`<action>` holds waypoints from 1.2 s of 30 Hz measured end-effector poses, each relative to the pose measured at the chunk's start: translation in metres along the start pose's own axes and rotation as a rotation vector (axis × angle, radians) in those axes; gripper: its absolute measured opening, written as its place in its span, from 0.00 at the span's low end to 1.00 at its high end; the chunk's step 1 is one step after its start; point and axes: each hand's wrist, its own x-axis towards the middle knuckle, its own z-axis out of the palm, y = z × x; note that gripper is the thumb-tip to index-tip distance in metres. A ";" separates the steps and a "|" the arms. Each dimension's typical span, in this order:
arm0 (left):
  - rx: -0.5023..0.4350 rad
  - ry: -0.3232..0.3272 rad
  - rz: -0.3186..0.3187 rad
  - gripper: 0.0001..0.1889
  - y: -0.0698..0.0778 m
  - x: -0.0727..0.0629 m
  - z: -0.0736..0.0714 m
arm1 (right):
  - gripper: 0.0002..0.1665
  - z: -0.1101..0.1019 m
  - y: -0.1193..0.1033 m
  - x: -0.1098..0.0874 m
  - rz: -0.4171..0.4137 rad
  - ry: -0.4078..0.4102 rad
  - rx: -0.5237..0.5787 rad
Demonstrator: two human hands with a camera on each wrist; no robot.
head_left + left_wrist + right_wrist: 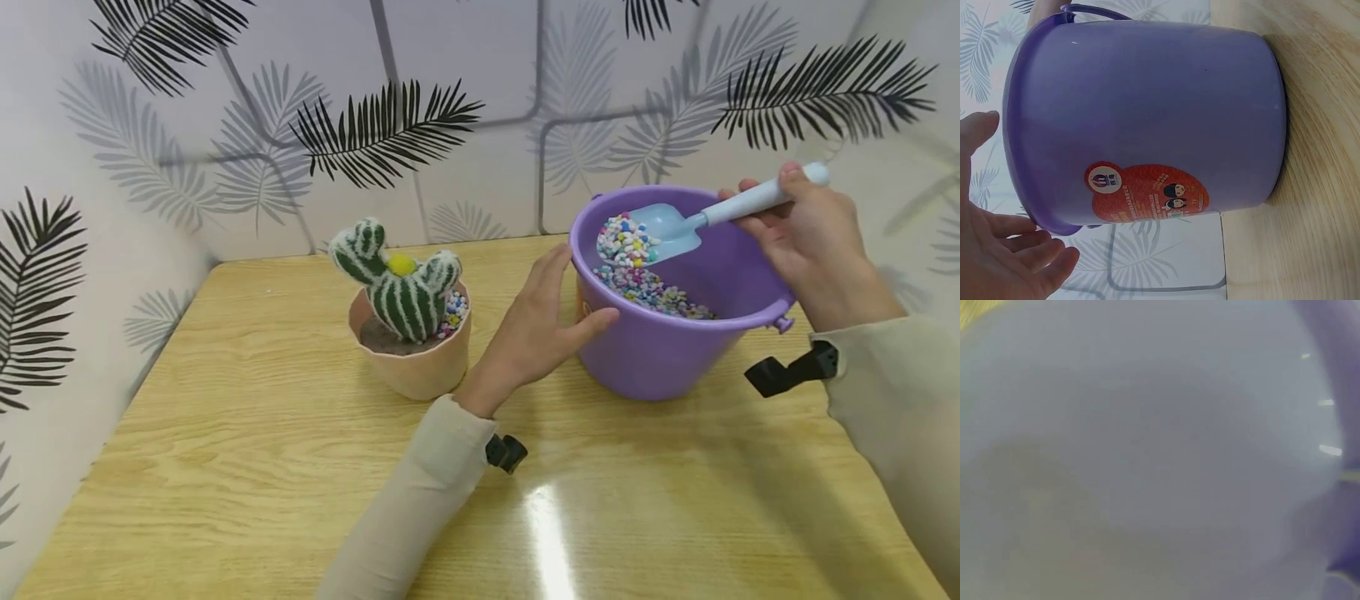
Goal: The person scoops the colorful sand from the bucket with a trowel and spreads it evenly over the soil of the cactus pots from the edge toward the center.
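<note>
— So where's that little blue trowel (686,233), and what's holding it?

— Over the mouth of the purple bucket (637,358), blade loaded with multicolored beads (622,242). Right grip (813,237) is pinching the pale handle (753,201) toward its back end, thumb on top. Right-wrist view is a blur, so no help there.

— And the left grip (532,325)?

— Spread, fingers at the bucket rim, thumb apart. Left-wrist view looks like a light touch, not a clamp.

— Think it's awkward to handle?

— Nah, looks like light, stiff plastic, tough enough. Smooth handle though, so I'd guess it could roll, and those beads would skate off the open front if it dips. Holding closer to the neck should help. Bucket's probably light too; I'd steady it by the rim. The cactus pot (420,373) sits well apart from the trowel, on the surface (225,417) left of the bucket.
</note>
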 end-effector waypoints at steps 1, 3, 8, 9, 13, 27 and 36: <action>-0.004 -0.002 0.000 0.43 0.000 -0.001 -0.001 | 0.12 0.000 0.000 0.000 0.003 -0.005 0.016; -0.013 -0.007 0.000 0.41 0.000 -0.003 -0.004 | 0.13 -0.001 0.001 -0.001 0.005 -0.014 0.043; -0.023 -0.027 -0.033 0.38 0.000 -0.009 -0.008 | 0.13 -0.002 0.004 -0.004 0.018 -0.028 0.123; -0.022 -0.031 -0.036 0.38 -0.001 -0.010 -0.009 | 0.13 -0.002 0.005 -0.004 0.022 -0.029 0.134; -0.026 -0.045 -0.050 0.36 -0.004 -0.012 -0.009 | 0.14 -0.003 0.007 -0.006 0.046 -0.028 0.185; 0.028 0.003 -0.075 0.32 -0.017 -0.031 -0.021 | 0.13 0.004 0.008 -0.011 0.046 -0.043 0.221; 0.017 0.006 -0.104 0.30 -0.023 -0.049 -0.029 | 0.11 0.010 0.019 -0.016 0.005 -0.038 0.175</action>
